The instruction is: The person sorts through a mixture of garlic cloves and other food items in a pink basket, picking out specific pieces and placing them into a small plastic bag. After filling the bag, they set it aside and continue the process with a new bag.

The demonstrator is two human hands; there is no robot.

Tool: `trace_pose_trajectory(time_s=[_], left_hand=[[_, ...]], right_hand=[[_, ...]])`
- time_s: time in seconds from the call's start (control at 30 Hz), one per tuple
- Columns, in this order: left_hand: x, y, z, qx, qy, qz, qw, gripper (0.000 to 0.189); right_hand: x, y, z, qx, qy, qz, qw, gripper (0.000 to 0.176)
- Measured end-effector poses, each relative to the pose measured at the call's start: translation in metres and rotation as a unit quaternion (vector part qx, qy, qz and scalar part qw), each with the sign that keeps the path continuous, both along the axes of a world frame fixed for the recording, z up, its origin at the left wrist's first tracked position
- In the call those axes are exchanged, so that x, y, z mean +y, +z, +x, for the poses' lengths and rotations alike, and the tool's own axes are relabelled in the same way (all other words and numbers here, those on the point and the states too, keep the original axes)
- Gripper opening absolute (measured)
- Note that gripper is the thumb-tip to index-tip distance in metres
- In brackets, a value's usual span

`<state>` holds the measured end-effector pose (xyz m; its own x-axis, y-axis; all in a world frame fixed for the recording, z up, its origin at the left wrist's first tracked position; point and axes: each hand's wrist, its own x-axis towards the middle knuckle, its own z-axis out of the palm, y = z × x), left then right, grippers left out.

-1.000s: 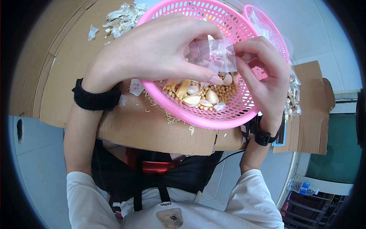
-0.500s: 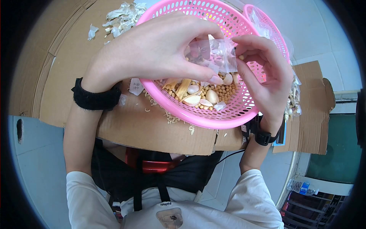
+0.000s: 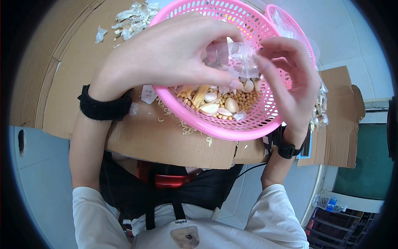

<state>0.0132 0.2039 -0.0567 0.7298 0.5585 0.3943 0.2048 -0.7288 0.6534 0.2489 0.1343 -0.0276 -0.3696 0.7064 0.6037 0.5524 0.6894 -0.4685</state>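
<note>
My left hand (image 3: pixel 182 54) grips a small clear zip bag (image 3: pixel 234 60) between thumb and fingers, its mouth facing right. Curled at that mouth is my right hand (image 3: pixel 288 79), thumb and fingertips close together and slightly blurred; what they hold, if anything, is hidden. Below both hands stands a pink perforated basket (image 3: pixel 232 133). It contains soybeans (image 3: pixel 246 101), garlic cloves (image 3: pixel 231 105) and pale yellow dried strips (image 3: pixel 200 96).
Papery garlic skins (image 3: pixel 137 16) lie on the cardboard (image 3: pixel 174 145) at the back left. A small labelled bag (image 3: pixel 148 94) sits left of the basket. Another pink basket (image 3: pixel 309 43) stands behind right, and bagged garlic (image 3: pixel 320 106) lies at the right.
The thumb of my right hand has moved up against the bag's mouth. A soybean that showed at those fingertips is out of sight. My left hand and the bag have barely moved.
</note>
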Motion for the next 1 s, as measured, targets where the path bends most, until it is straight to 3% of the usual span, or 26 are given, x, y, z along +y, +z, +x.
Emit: trace_pose_trajectory(time_s=[0.07, 0.1, 0.17, 0.2, 0.23, 0.27, 0.33, 0.4, 0.53, 0.63, 0.73, 0.87, 0.93, 1.0], left_hand=[[0.000, -0.001, 0.000, 0.001, 0.007, -0.009, 1.000, 0.065], [0.000, -0.001, 0.001, 0.005, 0.036, -0.018, 0.999, 0.065], [0.000, 0.000, 0.002, 0.009, 0.064, -0.028, 0.998, 0.064], [-0.003, 0.002, 0.002, 0.003, 0.092, -0.018, 0.996, 0.062], [-0.006, 0.004, 0.002, -0.003, 0.120, -0.007, 0.993, 0.060], [-0.009, 0.014, -0.001, -0.003, 0.120, -0.007, 0.993, 0.060], [-0.016, 0.037, -0.007, 0.060, 0.044, 0.035, 0.997, 0.062], [-0.003, 0.016, -0.002, 0.045, 0.063, 0.029, 0.997, 0.061], [-0.021, 0.036, -0.005, 0.060, 0.081, 0.036, 0.994, 0.063], [0.002, 0.024, -0.003, 0.046, 0.039, -0.018, 0.998, 0.063], [-0.016, 0.033, -0.006, 0.061, 0.063, 0.035, 0.996, 0.063], [0.004, 0.015, 0.000, 0.076, 0.062, -0.014, 0.995, 0.062], [-0.005, 0.017, -0.004, 0.035, 0.061, 0.049, 0.996, 0.060], [-0.014, 0.026, -0.004, 0.047, 0.069, 0.042, 0.996, 0.059]], right_hand=[[-0.003, 0.003, 0.004, 0.059, -0.094, -0.085, 0.990, 0.015], [-0.003, 0.005, 0.005, 0.059, -0.094, -0.085, 0.990, 0.015], [-0.005, 0.008, 0.006, 0.021, -0.131, -0.221, 0.966, 0.024], [-0.005, 0.006, 0.006, 0.021, -0.132, -0.222, 0.966, 0.024], [-0.004, 0.002, 0.007, -0.063, -0.121, -0.227, 0.964, 0.027], [-0.003, 0.000, 0.008, -0.146, -0.109, -0.231, 0.956, 0.030], [-0.004, 0.003, 0.006, -0.185, -0.112, -0.255, 0.943, 0.026], [-0.006, 0.006, 0.003, -0.239, -0.113, -0.267, 0.927, 0.022], [-0.004, -0.002, 0.007, -0.256, -0.101, -0.227, 0.934, 0.022], [-0.005, -0.001, 0.004, -0.289, -0.130, -0.212, 0.924, 0.026], [-0.005, 0.001, 0.002, -0.300, -0.153, -0.229, 0.913, 0.031], [-0.005, 0.002, 0.000, -0.285, -0.155, -0.239, 0.915, 0.034], [-0.005, 0.002, 0.000, -0.265, -0.153, -0.244, 0.920, 0.034], [-0.005, 0.003, 0.001, -0.276, -0.144, -0.254, 0.915, 0.035]])
